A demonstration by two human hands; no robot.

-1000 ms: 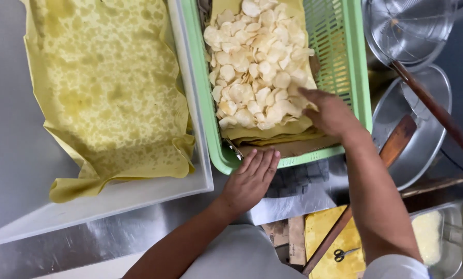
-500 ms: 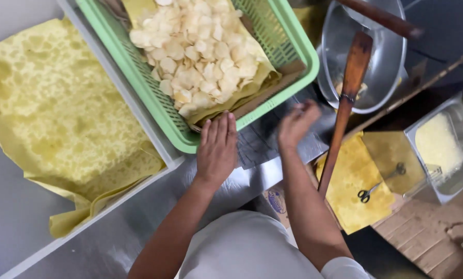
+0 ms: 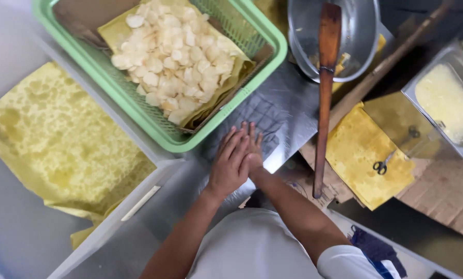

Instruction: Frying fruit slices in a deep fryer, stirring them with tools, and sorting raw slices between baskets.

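My left hand point(image 3: 230, 161) lies flat on the steel counter point(image 3: 285, 106), fingers stretched out, just below the near rim of a green plastic basket point(image 3: 226, 106). My right hand point(image 3: 255, 146) is tucked against and partly under it, only its fingertips and wrist showing. Neither hand holds anything. The basket is lined with oil-stained yellow paper and holds a heap of pale fried chips point(image 3: 172, 57).
A white tray lined with oily yellow paper point(image 3: 61, 144) sits at the left. A long wooden spatula point(image 3: 323, 103) leans out of a metal bowl point(image 3: 358, 46). At the right, scissors point(image 3: 381, 166) lie on yellow paper beside a steel container of pale yellow stuff point(image 3: 443, 103).
My right hand left the chips in the basket and came down onto the counter beside my left hand. The view has swung, so the basket now sits higher and further left.
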